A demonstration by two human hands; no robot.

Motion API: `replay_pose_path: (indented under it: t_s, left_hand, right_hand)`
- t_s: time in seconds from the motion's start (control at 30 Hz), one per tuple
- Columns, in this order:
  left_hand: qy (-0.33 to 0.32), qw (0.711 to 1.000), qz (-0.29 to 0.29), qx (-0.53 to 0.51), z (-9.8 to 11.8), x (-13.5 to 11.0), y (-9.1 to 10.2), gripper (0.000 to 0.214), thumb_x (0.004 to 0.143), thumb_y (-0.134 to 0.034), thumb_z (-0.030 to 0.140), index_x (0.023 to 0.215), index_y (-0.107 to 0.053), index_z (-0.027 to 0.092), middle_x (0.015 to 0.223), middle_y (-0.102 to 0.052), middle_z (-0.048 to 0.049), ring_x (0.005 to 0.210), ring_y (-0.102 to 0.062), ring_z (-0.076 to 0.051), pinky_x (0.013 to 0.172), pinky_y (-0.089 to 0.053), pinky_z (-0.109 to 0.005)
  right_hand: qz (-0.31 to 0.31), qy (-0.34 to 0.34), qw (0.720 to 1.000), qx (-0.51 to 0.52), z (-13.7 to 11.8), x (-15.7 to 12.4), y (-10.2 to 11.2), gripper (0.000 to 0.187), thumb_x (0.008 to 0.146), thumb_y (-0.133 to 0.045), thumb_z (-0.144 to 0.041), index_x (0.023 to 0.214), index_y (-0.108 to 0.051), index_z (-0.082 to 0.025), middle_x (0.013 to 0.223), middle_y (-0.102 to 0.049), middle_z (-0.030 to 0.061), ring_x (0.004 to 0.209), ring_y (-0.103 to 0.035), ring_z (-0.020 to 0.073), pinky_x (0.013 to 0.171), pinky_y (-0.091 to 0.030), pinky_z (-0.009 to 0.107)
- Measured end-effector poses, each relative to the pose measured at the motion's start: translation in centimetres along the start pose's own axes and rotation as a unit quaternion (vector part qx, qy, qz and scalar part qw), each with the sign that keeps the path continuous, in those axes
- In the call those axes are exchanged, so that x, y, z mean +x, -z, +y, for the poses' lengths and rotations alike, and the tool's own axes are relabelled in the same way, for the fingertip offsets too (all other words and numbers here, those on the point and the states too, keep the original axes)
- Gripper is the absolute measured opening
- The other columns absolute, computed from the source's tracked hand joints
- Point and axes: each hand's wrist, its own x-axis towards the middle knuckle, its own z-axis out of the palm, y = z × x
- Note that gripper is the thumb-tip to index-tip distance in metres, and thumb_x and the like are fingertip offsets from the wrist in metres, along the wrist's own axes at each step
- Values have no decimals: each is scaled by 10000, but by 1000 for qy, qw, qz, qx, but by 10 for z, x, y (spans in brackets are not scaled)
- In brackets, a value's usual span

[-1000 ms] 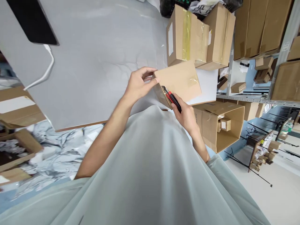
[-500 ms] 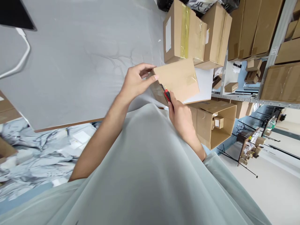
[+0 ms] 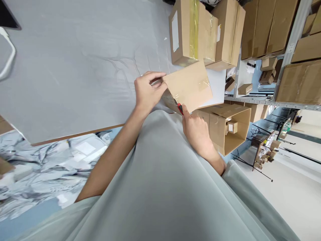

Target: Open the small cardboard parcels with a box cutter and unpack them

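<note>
Cardboard looks light but stiff to us: left hand (image 3: 147,92) pinches the small box (image 3: 189,83) at its corner, right hand (image 3: 197,132) clasps a red cutter (image 3: 180,108) under it.

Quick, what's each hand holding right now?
Left hand: closed, gripping the small cardboard box.
Right hand: closed around the red utility knife, against the box.

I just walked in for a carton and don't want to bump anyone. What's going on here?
A person at the grey table holds a small cardboard box up over its near edge. The left hand grips the box's left corner. The right hand holds a red utility knife against the box's taped lower edge; its blade is hidden. Bigger taped boxes sit further back on the table, and an open carton lies beside it.
</note>
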Motion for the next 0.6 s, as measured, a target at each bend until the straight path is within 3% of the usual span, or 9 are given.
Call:
replay_pose_path:
  t_s: [0.23,0.43,0.6]
  left_hand:
    - [2,1000,17,21,2,-13,-9,280,910,-850,261,1189,-838,244,1247,-808,-51,1224,-792,-244,1117,-691,-397]
    - [9,1000,-12,25,-6,-14,-10,374,927,-878,380,1268,-783,261,1313,-792,-60,1301,-768,-267,1160,-666,-431]
    - [0,999,-13,44,-9,-14,-5,454,958,-855,499,1338,-764,268,1381,-760,-83,1373,-740,-286,1195,-644,-448]
  right_hand:
    - [-50,-8,998,-30,5,-9,1,693,1205,-357,-201,1869,-162,-246,1163,-816,167,1013,-829,280,935,-643,381]
    - [-40,14,999,-22,7,3,-14,689,1195,-354,-170,1862,-222,-280,1224,-804,162,1014,-830,258,895,-629,335]
    - [-33,-1,999,21,36,-24,-28,637,1198,-417,-210,1824,-370,-312,1128,-836,121,926,-831,257,826,-601,317]
